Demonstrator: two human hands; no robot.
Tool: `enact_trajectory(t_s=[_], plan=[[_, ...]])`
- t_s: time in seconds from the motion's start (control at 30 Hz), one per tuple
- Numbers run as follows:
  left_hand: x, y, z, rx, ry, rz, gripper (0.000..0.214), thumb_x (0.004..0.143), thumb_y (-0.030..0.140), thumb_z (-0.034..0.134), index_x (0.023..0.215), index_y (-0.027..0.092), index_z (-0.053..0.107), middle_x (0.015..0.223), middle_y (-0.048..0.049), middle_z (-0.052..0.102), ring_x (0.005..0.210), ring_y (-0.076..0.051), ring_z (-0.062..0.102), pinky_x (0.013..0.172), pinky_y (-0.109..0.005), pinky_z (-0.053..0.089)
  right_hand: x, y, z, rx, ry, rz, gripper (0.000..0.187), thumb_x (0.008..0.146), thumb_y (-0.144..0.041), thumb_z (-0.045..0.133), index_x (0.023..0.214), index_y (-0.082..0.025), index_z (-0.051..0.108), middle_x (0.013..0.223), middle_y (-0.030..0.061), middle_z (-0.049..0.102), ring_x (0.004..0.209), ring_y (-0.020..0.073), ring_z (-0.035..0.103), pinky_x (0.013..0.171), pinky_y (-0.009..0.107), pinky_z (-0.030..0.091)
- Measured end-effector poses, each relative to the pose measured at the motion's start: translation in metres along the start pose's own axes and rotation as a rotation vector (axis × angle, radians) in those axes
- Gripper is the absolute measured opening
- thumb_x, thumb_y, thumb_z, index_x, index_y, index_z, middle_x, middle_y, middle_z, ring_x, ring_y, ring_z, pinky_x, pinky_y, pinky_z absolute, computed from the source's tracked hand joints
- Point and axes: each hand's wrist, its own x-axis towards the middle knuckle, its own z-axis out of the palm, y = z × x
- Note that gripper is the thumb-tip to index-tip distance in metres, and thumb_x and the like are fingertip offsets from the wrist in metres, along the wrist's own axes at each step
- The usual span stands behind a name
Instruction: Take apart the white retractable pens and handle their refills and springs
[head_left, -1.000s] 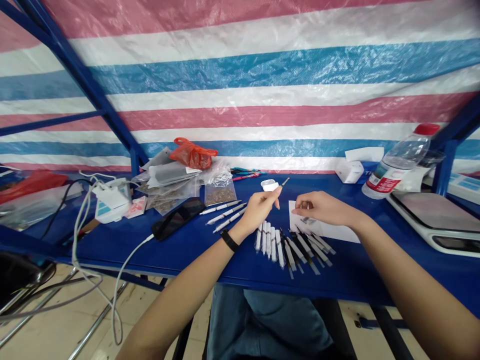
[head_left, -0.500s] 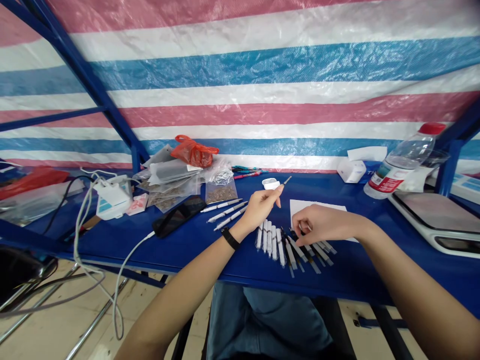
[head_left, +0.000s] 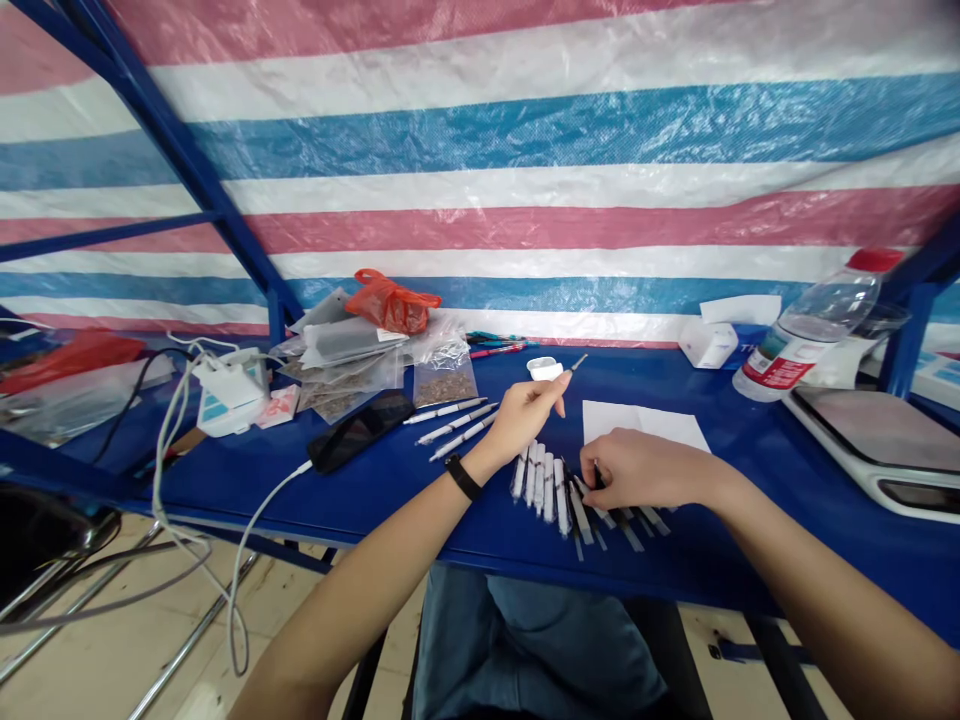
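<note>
My left hand (head_left: 525, 412) is raised just over the blue table (head_left: 420, 500) and pinches a thin pen part (head_left: 571, 366) that points up and to the right. A black band sits on that wrist. My right hand (head_left: 637, 468) rests curled on a row of several pen barrels (head_left: 559, 485), white ones on the left and dark ones under its fingers. Its fingertips press on one dark barrel; whether they grip it is hidden. A white sheet of paper (head_left: 645, 422) lies just behind that hand.
Three white pens (head_left: 450, 425) and a black phone (head_left: 360, 430) with a white cable lie left of the hands. Plastic bags (head_left: 352, 355), an orange bag, a charger, a small white cap (head_left: 544, 368), a tissue box (head_left: 712, 340), a bottle (head_left: 810, 330) and a scale (head_left: 877, 440) ring the table.
My right hand has come down from the white paper toward me onto the dark barrels in the row. My left hand has stayed in place with the pen part.
</note>
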Motion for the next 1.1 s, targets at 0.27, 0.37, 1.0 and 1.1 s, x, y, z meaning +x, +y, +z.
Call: enact_trajectory(t_s=[0.27,0.37,1.0,1.1], plan=[[-0.001,0.001,0.000,-0.010,-0.014,0.008,0.070,0.083,0.082,0.049,0.054,0.018,0.054,0.048,0.0047,0.029,0.048,-0.009,0.031,0.051,-0.028,0.023,-0.002,-0.001,-0.005,0.232,0.011,0.061,0.011,0.069,-0.030,0.064,0.067,-0.022,0.058,0.063,0.0008,0.060,0.057,0.0160,0.051,0.052,0.030,0.031],[-0.001,0.001,0.000,-0.016,-0.019,0.018,0.071,0.083,0.084,0.049,0.055,0.018,0.054,0.048,0.0048,0.029,0.047,-0.009,0.032,0.051,-0.028,0.022,-0.001,0.004,-0.011,0.498,0.121,0.019,0.012,0.070,-0.033,0.061,0.070,-0.022,0.056,0.058,-0.0011,0.056,0.056,0.0151,0.048,0.053,0.029,0.031],[-0.001,-0.002,-0.001,0.115,-0.081,0.115,0.060,0.091,0.067,0.049,0.058,0.017,0.058,0.047,0.0050,0.035,0.050,-0.010,0.036,0.056,-0.028,0.025,0.018,0.025,-0.011,0.881,1.384,-0.334,0.030,0.077,-0.036,0.077,0.075,-0.023,0.050,0.062,-0.0044,0.059,0.046,0.0110,0.056,0.045,0.024,0.046],[-0.002,-0.001,-0.001,0.127,-0.086,0.118,0.060,0.091,0.067,0.049,0.058,0.017,0.058,0.047,0.0055,0.035,0.049,-0.010,0.036,0.056,-0.028,0.025,0.018,0.025,-0.011,0.880,1.370,-0.312,0.029,0.077,-0.035,0.077,0.074,-0.023,0.051,0.062,-0.0045,0.058,0.046,0.0112,0.056,0.045,0.024,0.047]])
